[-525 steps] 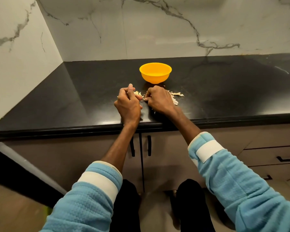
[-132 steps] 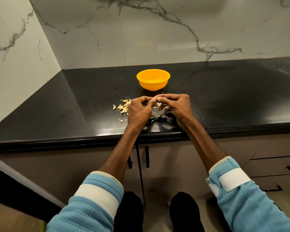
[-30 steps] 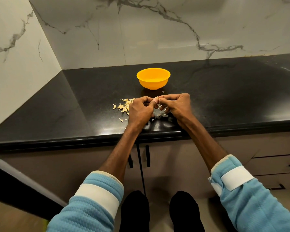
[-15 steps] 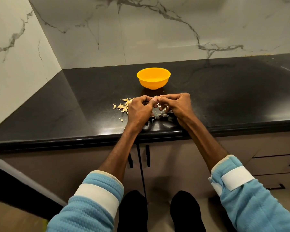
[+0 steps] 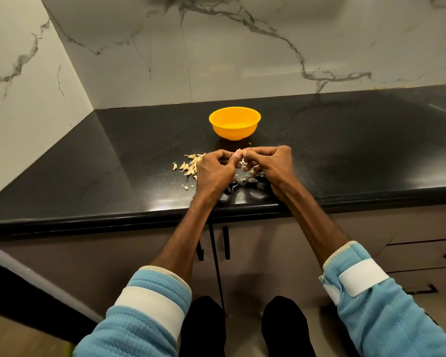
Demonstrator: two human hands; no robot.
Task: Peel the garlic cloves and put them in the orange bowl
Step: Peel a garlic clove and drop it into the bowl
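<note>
A garlic clove (image 5: 240,154) was pinched tight by the left hand (image 5: 214,173) and right hand (image 5: 271,166). From there, the orange bowl (image 5: 234,123) was sat at 12 o'clock, loose cloves (image 5: 190,165) at 9.

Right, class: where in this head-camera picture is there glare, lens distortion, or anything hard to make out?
Head view: glare patches on the countertop near its front edge; wide-angle bows that edge; orange bowl sharp; the garlic clove pinched between left hand and right hand is mostly hidden.
</note>
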